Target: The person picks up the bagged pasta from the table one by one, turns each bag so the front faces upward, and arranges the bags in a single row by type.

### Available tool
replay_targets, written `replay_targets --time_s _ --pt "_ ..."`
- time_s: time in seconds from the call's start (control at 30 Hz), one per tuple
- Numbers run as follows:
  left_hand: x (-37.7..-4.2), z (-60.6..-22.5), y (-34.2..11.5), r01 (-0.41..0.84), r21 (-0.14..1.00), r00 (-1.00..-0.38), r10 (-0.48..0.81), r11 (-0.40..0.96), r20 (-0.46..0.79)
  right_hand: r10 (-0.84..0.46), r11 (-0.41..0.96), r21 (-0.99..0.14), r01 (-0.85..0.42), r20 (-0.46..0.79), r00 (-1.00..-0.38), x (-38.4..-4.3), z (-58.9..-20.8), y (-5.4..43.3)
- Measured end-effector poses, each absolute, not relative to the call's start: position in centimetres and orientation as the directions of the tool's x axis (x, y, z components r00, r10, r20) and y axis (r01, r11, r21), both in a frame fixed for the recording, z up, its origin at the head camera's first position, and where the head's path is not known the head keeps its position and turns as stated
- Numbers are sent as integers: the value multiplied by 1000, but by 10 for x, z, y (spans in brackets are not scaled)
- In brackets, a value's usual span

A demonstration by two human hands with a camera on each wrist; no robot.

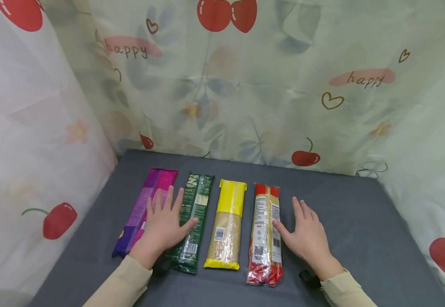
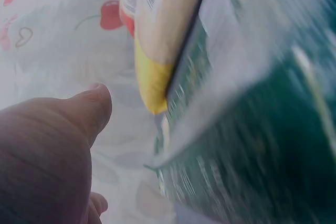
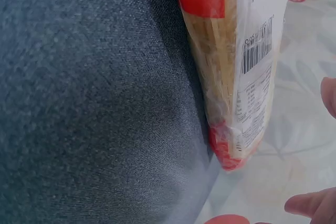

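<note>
My left hand [image 1: 164,227] is spread with straight fingers above the purple pack [image 1: 139,217] and the dark green pack [image 1: 198,213]; whether it touches either is unclear. The green pack [image 2: 252,145] fills much of the left wrist view, blurred. My right hand [image 1: 307,232] has its fingers extended to the right of a clear pack of dry noodles with red ends [image 1: 260,238]. Its thumb tip is at that pack's right edge, contact unclear. Between the hands lies a yellow-ended pack of noodles [image 1: 226,230]. Neither hand holds anything.
All the packs lie side by side, lengthwise, on a dark grey tabletop [image 1: 341,200]. White curtains printed with cherries and hearts [image 1: 245,94] stand behind and at both sides. A thin dark cord loop [image 1: 372,169] is at the back right edge.
</note>
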State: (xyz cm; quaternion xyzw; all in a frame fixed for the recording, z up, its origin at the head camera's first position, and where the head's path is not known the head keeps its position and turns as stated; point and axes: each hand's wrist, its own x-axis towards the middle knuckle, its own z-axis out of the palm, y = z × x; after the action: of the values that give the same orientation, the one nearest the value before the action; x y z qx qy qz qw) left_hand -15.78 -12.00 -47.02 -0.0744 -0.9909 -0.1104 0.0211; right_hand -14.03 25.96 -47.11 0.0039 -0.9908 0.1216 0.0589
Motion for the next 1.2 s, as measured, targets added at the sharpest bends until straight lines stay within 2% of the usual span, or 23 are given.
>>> replay_targets --time_s 0.27,0.4,0.73,0.93,1.2 --pt "-161 -468 -89 211 233 -977 204 949 55 42 954 -297 24 55 -998 -136 -468 259" --pt "-162 -464 -70 236 263 -972 233 935 42 56 931 -363 46 18 -998 -134 -467 259" --pt "-171 -451 -25 299 446 -953 285 844 100 97 806 -574 141 -106 -990 -124 -465 255" --pt "-173 -446 -2 299 594 -948 303 747 95 116 772 -609 181 -146 -983 -119 -468 251" --pt "-178 -443 28 255 702 -953 295 664 67 93 738 -644 202 -199 -976 -111 -471 247"
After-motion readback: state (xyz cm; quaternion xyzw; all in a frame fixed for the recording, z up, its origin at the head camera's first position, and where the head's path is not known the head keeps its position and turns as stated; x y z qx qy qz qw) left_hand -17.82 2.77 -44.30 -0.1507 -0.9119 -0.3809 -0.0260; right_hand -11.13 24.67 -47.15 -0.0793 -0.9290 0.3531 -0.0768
